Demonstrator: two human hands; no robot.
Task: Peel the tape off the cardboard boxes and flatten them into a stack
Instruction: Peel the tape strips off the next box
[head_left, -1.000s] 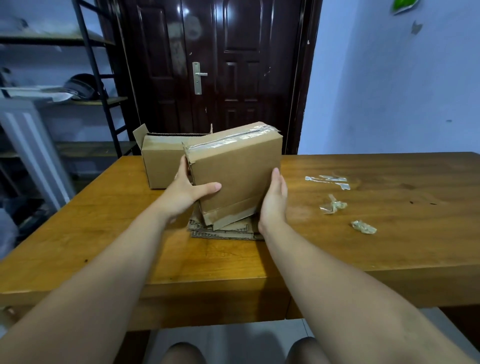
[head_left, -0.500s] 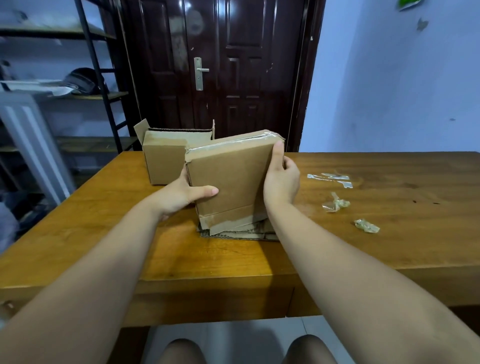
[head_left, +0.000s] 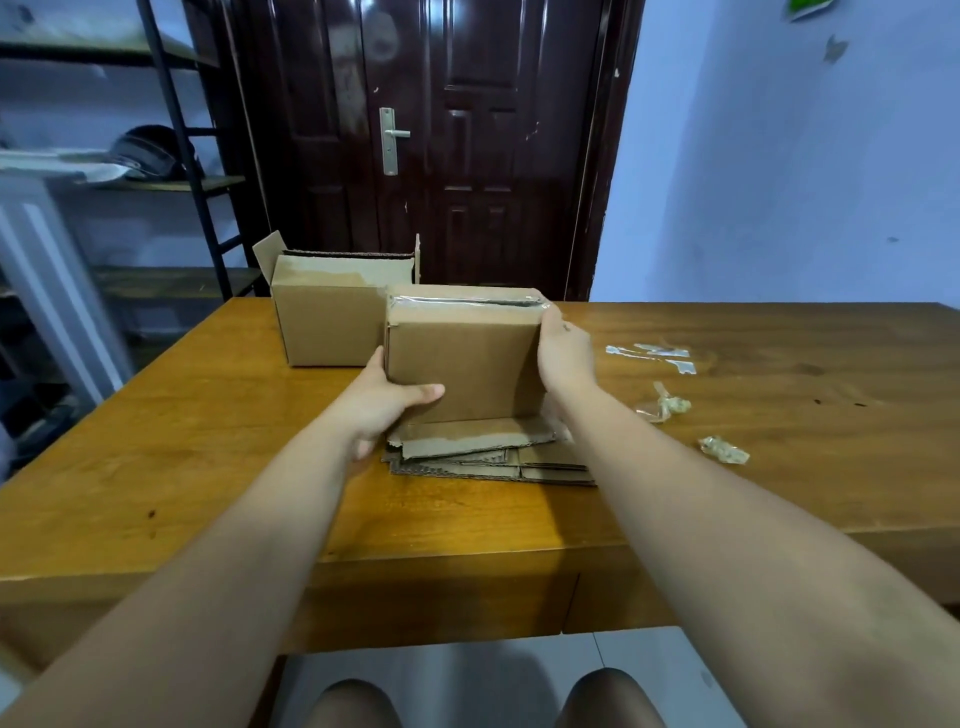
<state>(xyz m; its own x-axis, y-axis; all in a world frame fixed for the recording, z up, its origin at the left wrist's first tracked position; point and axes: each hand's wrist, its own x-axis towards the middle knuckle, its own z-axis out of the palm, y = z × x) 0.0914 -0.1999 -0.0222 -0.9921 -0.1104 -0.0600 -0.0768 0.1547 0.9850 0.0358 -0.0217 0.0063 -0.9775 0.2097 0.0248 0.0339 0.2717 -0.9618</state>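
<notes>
A closed brown cardboard box (head_left: 462, 358) with clear tape along its top stands upright on a stack of flattened cardboard (head_left: 488, 457) in the middle of the wooden table (head_left: 208, 467). My left hand (head_left: 387, 405) grips its lower left corner, thumb across the front face. My right hand (head_left: 563, 353) clasps its right side, fingers up at the top right edge. Behind it to the left stands a second cardboard box (head_left: 327, 317) with its top flaps open.
Peeled strips and crumpled wads of clear tape (head_left: 665, 405) lie on the table to the right of the boxes. A dark door (head_left: 441, 145) is behind the table, a metal shelf rack (head_left: 171, 156) at the left. My knees show below the table's front edge.
The taped box has been turned from tilted toward me to upright and set down on the flattened stack. My right hand slid from its lower right corner up to the top right edge.
</notes>
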